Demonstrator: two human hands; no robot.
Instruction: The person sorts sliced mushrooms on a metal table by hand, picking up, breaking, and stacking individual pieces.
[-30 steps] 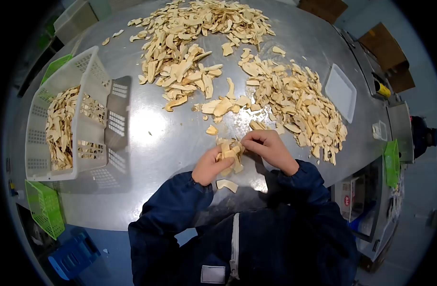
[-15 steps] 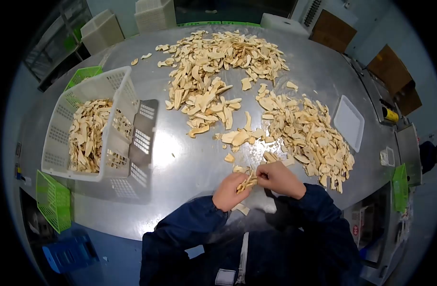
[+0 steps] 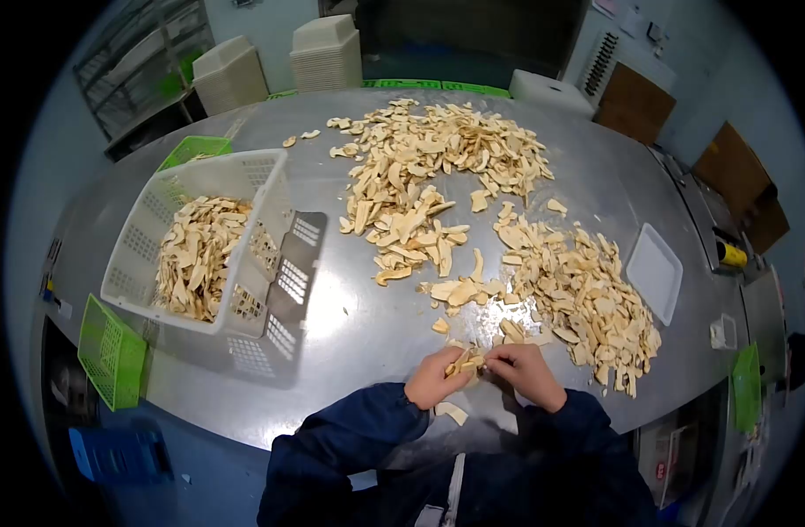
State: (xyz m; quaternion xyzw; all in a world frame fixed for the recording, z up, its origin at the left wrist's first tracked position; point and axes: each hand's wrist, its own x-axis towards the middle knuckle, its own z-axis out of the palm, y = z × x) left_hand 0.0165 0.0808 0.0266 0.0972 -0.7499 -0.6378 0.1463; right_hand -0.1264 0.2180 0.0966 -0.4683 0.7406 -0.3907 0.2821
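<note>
My left hand (image 3: 435, 379) is closed round a few pale dried slices (image 3: 466, 363) near the front of the steel table (image 3: 218, 378). Close on its right, my right hand (image 3: 525, 372) has its fingertips pinched at the edge of those slices; what they grip is too small to make out. One loose slice (image 3: 452, 413) lies just below my hands. Beyond them a heap of slices (image 3: 587, 299) spreads to the right, and a larger heap (image 3: 438, 149) lies farther back.
At the left stands a white perforated basket (image 3: 273, 189) with slices inside, beside green baskets (image 3: 112, 353). A white tray (image 3: 655, 274) lies at the right. Stacked white containers (image 3: 326, 54) stand behind the table. A blue crate (image 3: 121, 455) is at the lower left.
The view has tilted up, so the table and heaps sit lower and more of the background shows. My left hand keeps hold of the slices; my right hand remains beside it.
</note>
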